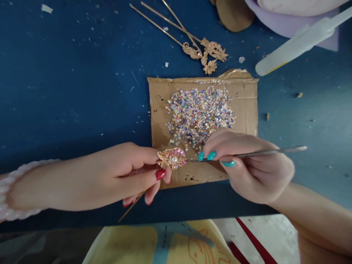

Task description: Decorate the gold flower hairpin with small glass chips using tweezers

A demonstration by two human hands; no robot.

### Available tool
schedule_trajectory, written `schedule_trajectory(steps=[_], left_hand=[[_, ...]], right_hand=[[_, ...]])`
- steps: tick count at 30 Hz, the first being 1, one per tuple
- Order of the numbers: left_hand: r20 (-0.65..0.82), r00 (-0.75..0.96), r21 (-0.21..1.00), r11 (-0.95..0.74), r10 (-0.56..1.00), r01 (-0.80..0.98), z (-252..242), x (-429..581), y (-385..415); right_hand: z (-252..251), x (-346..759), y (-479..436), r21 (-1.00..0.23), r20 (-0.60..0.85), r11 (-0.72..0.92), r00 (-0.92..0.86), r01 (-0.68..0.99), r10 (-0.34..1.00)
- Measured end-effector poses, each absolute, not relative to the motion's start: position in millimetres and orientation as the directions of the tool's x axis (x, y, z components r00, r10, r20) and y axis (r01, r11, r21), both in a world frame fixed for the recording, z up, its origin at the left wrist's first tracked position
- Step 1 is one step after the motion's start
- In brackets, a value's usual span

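Observation:
My left hand (115,178) pinches a gold hairpin by its leaf-shaped head (172,158), which carries pink stones and a pearl; the pin's stem sticks out below my fingers. My right hand (253,167) grips a thin metal tool (269,151) like a pen, its tip touching the hairpin head's right side. Both hands hover over the near edge of a piece of brown cardboard (242,99) that bears a heap of small coloured rhinestones (199,113).
Three more gold hairpins (203,51) lie behind the cardboard on the blue table (68,91). A white translucent tube (297,42) lies at the back right beside a lilac object (288,24) and a brown disc (233,14). Scraps dot the table.

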State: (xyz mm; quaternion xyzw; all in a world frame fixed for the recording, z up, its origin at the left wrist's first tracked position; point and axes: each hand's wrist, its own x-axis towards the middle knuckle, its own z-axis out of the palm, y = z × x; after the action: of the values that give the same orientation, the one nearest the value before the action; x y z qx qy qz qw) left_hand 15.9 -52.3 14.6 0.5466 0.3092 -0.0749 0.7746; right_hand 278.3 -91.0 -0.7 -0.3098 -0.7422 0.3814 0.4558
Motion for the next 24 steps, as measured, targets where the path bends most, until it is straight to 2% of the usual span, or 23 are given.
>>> schedule_trajectory(steps=[19,24], left_hand=[[-0.554,0.801,0.809,0.376,0.228,0.452,16.5,16.7,-50.3],[-0.565,0.792,0.793,0.416,0.232,0.444,19.3,17.4,-51.9]], right_hand=[[-4.9,278.8,-92.6,-0.856,0.431,0.501,-0.357,0.130,0.829],[-4.7,278.9,-92.5,-0.862,0.423,0.492,-0.360,0.124,0.831]])
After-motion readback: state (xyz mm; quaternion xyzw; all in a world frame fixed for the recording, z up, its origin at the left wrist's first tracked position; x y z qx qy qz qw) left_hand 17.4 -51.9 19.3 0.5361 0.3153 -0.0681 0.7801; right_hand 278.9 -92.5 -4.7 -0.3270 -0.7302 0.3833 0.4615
